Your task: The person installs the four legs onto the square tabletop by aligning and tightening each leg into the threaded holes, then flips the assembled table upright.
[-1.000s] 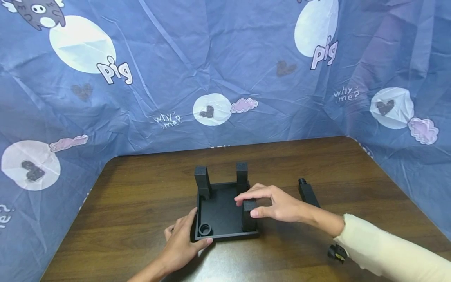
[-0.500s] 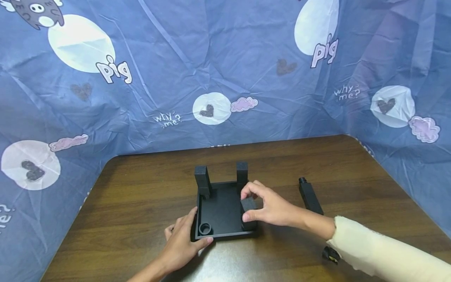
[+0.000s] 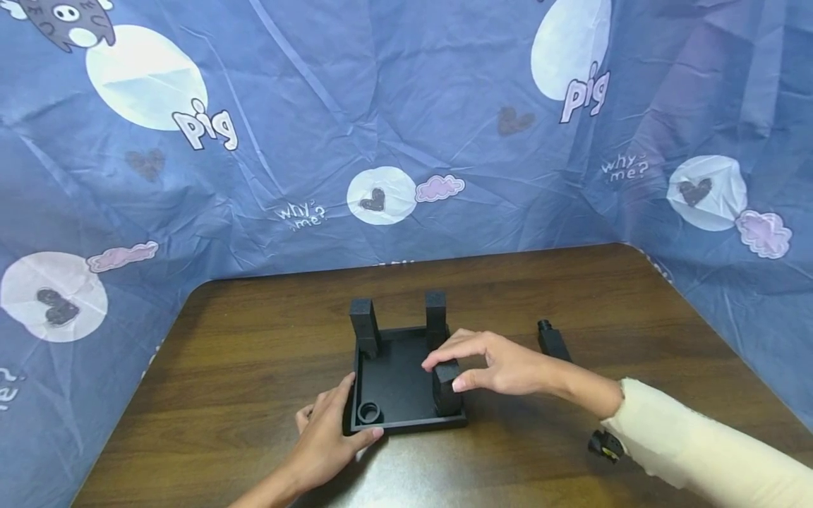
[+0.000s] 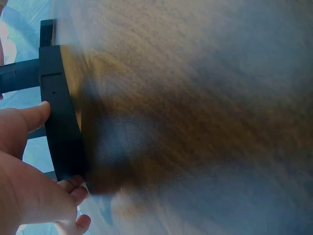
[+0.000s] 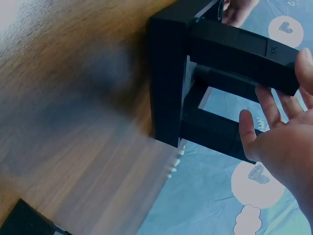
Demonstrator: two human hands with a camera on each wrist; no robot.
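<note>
An upturned black square tabletop [image 3: 400, 384] with a raised rim lies on the wooden table. My left hand [image 3: 330, 434] holds its near left corner, thumb on the front wall and fingers along the left side. At the near right corner stands a black table leg [image 3: 448, 396]. My right hand [image 3: 502, 365] holds this leg near its upper end, thumb on one side and fingers on the other; the right wrist view shows the fingertips [image 5: 266, 100] at its edge. Two more legs, far left [image 3: 365, 326] and far right [image 3: 436, 314], stand upright. The near left corner has a round socket [image 3: 369, 413].
A loose black leg [image 3: 554, 343] with a threaded end lies on the table to the right, partly hidden by my right forearm. A small black device [image 3: 605, 446] sits at the sleeve's edge. Patterned blue cloth [image 3: 394, 106] hangs behind the table.
Half a second ago my right fingers were curled tighter round the near right leg, which was turned at an angle; now they are spread wider and the hand sits slightly right. The left hand stays put.
</note>
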